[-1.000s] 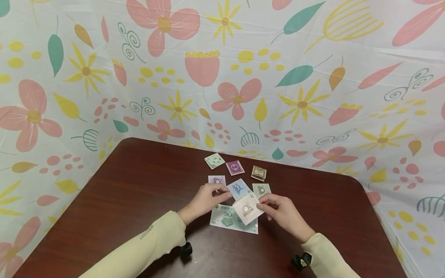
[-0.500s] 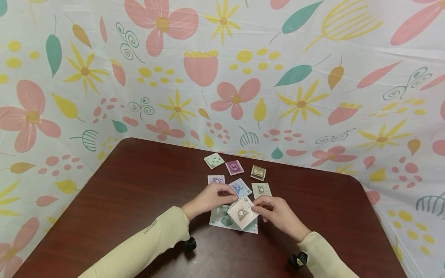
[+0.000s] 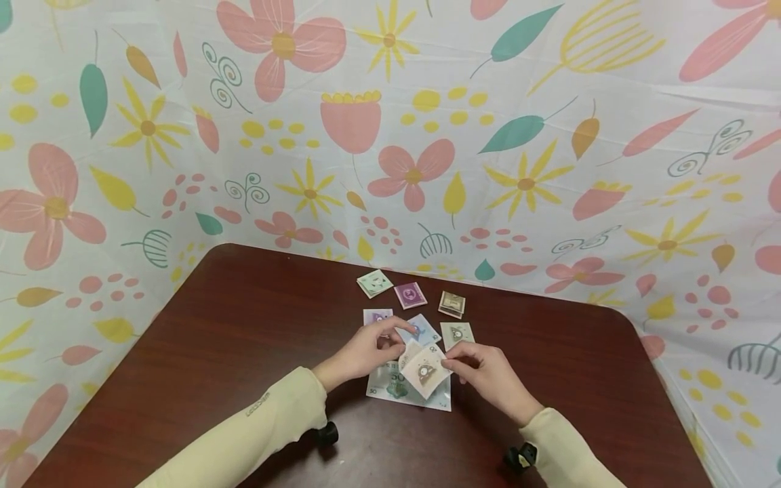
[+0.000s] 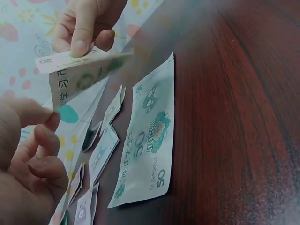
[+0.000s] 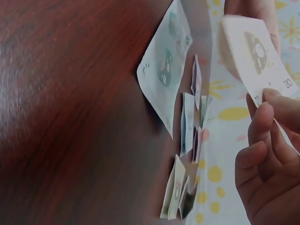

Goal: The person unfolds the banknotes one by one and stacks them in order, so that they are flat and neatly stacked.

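In the head view my right hand pinches the right corner of a folded beige play banknote marked 20, held above the table. The left wrist view shows its flap standing apart from the other half. My left hand is at the note's left side, index finger stretched and thumb apart from it. Its fingertip is at the flap's lower corner; whether it touches is unclear. Below lies an unfolded green 50 play banknote, flat on the table and partly covered in the head view.
Behind the hands lie folded play banknotes: blue, lilac, grey-green, green, purple and brown. The dark wooden table ends at a flowered cloth.
The beige note has moved slightly left with my right hand. My left hand came in to its upper left edge, then spread its index finger and thumb, and a flap now shows.
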A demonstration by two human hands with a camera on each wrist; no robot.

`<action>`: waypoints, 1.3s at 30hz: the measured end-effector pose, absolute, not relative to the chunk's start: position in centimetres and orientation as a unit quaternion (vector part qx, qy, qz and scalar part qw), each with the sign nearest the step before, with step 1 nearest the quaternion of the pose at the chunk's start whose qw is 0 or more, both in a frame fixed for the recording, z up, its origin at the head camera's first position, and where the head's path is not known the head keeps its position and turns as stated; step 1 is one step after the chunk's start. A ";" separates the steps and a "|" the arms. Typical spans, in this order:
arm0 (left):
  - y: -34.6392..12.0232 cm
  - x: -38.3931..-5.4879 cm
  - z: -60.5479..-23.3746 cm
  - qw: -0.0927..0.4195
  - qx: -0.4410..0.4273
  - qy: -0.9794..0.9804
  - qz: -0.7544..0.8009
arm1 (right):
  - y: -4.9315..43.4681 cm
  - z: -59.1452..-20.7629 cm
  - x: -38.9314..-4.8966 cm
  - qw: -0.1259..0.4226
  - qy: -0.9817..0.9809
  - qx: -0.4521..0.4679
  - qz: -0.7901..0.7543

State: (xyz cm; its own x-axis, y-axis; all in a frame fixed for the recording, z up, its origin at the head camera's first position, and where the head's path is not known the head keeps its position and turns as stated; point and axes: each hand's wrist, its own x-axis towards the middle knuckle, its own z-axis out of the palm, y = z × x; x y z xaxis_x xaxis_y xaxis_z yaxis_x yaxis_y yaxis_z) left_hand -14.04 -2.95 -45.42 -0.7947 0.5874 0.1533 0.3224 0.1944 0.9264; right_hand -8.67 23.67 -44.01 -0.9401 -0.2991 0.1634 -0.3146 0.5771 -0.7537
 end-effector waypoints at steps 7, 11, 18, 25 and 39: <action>-4.0 -13.8 -46.0 0.061 0.258 0.783 0.562 | 24.2 -43.7 -8.4 0.056 -0.889 0.159 0.426; -4.5 -13.7 -46.2 0.041 0.241 0.797 0.553 | 24.7 -43.2 -8.2 0.099 -0.886 0.153 0.427; -5.0 -13.2 -45.9 0.031 0.243 0.809 0.535 | 25.2 -42.7 -8.0 0.128 -0.883 0.126 0.433; -5.0 -13.1 -45.9 0.022 0.244 0.818 0.521 | 24.9 -42.6 -7.9 0.121 -0.875 0.107 0.457; -5.2 -13.1 -46.8 0.060 0.245 0.793 0.554 | 24.9 -42.8 -8.0 0.106 -0.864 0.061 0.489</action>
State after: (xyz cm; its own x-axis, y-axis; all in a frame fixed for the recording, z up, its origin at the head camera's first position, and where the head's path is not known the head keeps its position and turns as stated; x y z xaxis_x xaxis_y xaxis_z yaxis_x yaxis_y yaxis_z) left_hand -13.11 -5.25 -46.76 -0.8731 0.4548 0.1756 0.3213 0.2659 0.9089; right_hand -7.96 24.85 -42.82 -0.9700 -0.0012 0.2429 -0.2090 0.5138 -0.8320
